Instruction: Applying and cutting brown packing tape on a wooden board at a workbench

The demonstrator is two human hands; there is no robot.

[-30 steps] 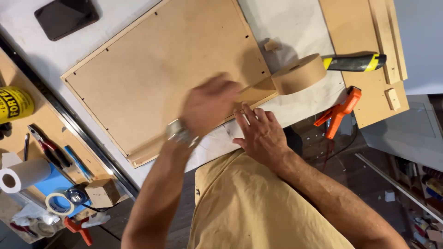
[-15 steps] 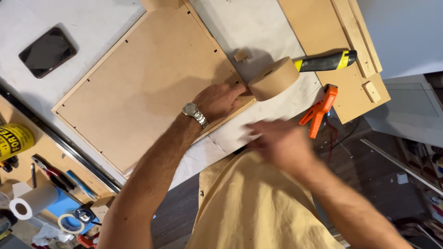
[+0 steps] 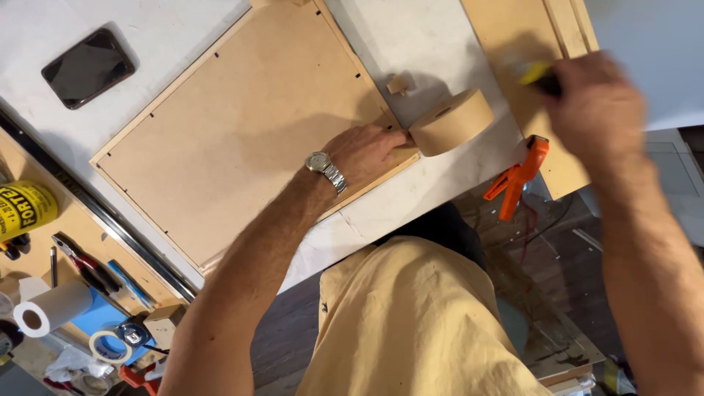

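A large brown picture-frame backing board (image 3: 235,147) lies face down on the white worktable (image 3: 411,44). My left hand (image 3: 363,150), with a metal watch on its wrist, presses flat on the board's near right corner. Its fingertips touch a roll of brown paper tape (image 3: 451,121) standing on edge just off the corner. My right hand (image 3: 594,106) is blurred at the upper right, closed over a yellow-and-black utility knife (image 3: 534,72) on a wooden panel (image 3: 513,29). Most of the knife is hidden under the hand.
An orange spring clamp (image 3: 521,176) hangs at the table edge below the right hand. A small wood block (image 3: 398,84) sits behind the tape roll. A dark phone (image 3: 88,67) lies at the upper left. A lower shelf at left holds a yellow can (image 3: 26,209), a paper towel roll (image 3: 51,312) and pliers.
My right hand left the board's corner and swung up and right to the knife. My left hand stayed pressed on the corner beside the tape roll.
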